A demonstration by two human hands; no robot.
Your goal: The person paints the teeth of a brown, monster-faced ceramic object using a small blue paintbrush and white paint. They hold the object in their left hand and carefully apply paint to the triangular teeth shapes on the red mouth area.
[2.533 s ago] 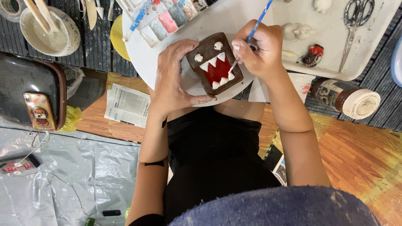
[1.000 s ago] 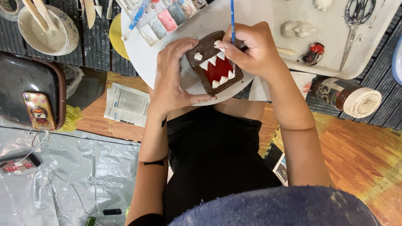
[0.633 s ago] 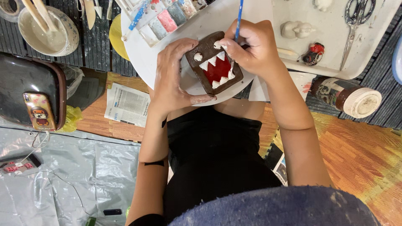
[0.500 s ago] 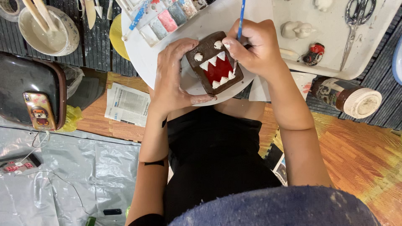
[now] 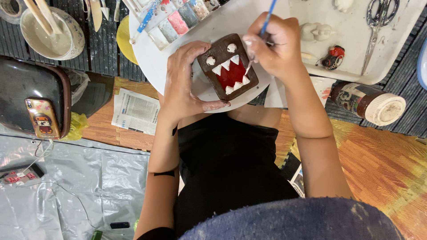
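My left hand (image 5: 186, 82) grips the left side of a brown block figure (image 5: 227, 66) with round white eyes, a red mouth and white jagged teeth. The figure rests tilted on a round white board (image 5: 231, 22). My right hand (image 5: 273, 44) pinches a thin blue-handled paintbrush (image 5: 268, 14), whose tip touches the upper right corner of the mouth. A paint palette (image 5: 175, 20) with several coloured wells lies just beyond the figure.
A white tray (image 5: 356, 49) on the right holds scissors (image 5: 376, 20) and small clay figures (image 5: 331, 55). A jar with a white lid (image 5: 371, 102) lies below it. A bowl with sticks (image 5: 49, 31), a phone on a dark case (image 5: 42, 118) and a newspaper (image 5: 135, 111) sit at left.
My right hand has moved the brush from the right of the figure onto its upper right mouth corner, the handle swinging more upright. My left hand has kept its hold.
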